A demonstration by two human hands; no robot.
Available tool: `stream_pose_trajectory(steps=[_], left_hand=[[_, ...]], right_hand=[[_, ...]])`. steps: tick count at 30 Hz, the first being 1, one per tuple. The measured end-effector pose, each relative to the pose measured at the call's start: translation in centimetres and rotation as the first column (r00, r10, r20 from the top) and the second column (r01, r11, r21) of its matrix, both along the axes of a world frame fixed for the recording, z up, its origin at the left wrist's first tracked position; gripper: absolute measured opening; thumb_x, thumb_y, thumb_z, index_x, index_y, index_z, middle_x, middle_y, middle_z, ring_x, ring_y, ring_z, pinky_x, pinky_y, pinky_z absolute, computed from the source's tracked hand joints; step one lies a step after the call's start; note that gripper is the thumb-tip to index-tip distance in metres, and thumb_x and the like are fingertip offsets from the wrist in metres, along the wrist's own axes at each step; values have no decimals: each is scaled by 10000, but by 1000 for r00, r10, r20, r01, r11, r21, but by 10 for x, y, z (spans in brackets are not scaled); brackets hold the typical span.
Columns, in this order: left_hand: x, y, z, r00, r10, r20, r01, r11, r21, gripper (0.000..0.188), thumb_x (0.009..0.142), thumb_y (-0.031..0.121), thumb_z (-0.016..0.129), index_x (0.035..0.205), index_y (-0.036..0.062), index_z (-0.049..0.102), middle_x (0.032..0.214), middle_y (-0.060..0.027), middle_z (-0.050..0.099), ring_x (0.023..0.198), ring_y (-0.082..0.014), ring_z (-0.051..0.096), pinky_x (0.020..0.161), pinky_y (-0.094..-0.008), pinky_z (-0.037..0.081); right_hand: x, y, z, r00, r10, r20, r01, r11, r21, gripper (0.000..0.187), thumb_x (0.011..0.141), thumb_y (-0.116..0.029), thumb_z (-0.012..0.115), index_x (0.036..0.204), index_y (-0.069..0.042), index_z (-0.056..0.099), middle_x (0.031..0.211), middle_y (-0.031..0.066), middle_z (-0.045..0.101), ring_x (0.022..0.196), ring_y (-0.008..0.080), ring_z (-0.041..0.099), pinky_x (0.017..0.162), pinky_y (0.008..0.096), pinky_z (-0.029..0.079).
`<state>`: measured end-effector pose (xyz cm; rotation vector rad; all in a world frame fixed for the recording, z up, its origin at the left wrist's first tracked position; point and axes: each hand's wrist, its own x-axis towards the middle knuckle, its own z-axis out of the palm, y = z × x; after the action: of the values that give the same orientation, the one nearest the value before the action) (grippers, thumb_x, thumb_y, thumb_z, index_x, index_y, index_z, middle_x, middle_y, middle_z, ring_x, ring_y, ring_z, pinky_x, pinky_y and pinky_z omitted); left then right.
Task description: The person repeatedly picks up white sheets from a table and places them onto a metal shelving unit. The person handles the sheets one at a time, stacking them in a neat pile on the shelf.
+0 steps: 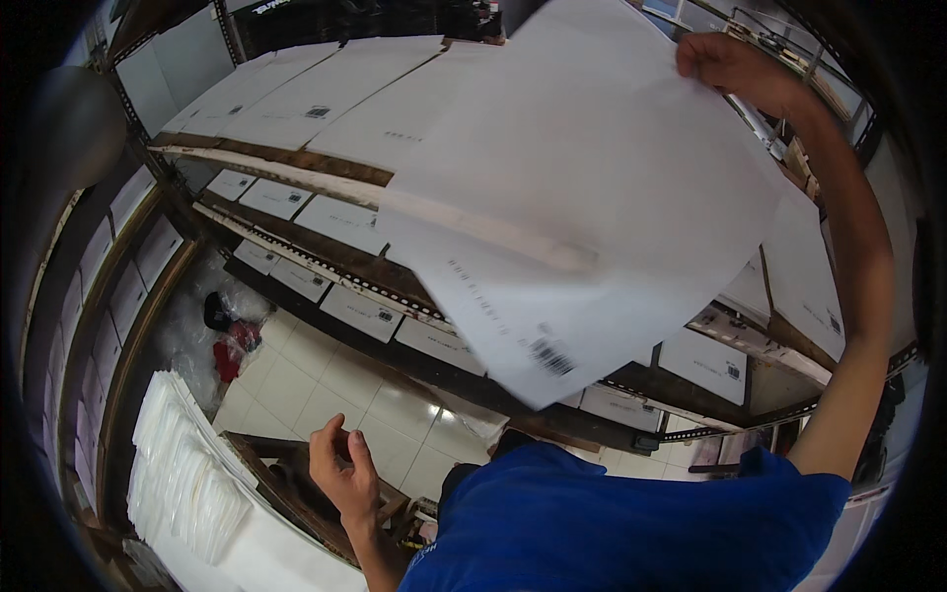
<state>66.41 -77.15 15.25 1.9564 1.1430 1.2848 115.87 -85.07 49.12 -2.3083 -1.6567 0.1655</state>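
Note:
A large, thin white sheet (592, 187), see-through enough to show the shelf edge behind it, hangs tilted across the view. Dark print and a barcode run along its lower edge. At the upper right, my right hand (735, 67) is closed on the sheet's edge, with the arm raised. My left hand (345, 469) is low on the left, empty, its thumb and fingers apart and loosely bent. The thing nearest it is a fanned stack of white sheets in clear wrapping (192, 474), which it does not touch.
Metal racks carry white printed packs (281, 104) on several levels ahead of me. Another rack (128, 286) of packs stands at the left. Crumpled clear plastic (192, 321) and a red and black item (232, 340) lie on the tiled floor (326, 360).

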Motion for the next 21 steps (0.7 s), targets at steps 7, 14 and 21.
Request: stream_pose_trajectory(steps=[7,14,21], left_hand=[[44,-19,-53,961,-68,-267,55,997,-57,242,824,81,654,1040,-18,608,754,-128,560,590,-228,548,545,-324,449],[60,-56,-86,920,-68,-386,24,993,-119,252,823,128,657,1040,12,607,775,-140,598,613,-265,598,564,-366,479],[58,-73,-88,902,-13,-432,-56,987,-148,259,823,136,657,1046,17,602,782,-143,603,625,-279,605,577,-375,491]], right_hand=[[150,-10,-70,982,-107,158,117,992,-52,90,757,-26,477,794,-65,549,714,-19,489,666,95,454,552,266,380],[196,21,-112,974,-134,184,118,988,96,147,721,33,478,812,-36,570,735,31,523,718,143,499,646,298,411],[265,43,-123,963,-73,260,25,983,183,175,692,52,463,807,-17,575,771,70,580,751,166,529,681,313,433]])
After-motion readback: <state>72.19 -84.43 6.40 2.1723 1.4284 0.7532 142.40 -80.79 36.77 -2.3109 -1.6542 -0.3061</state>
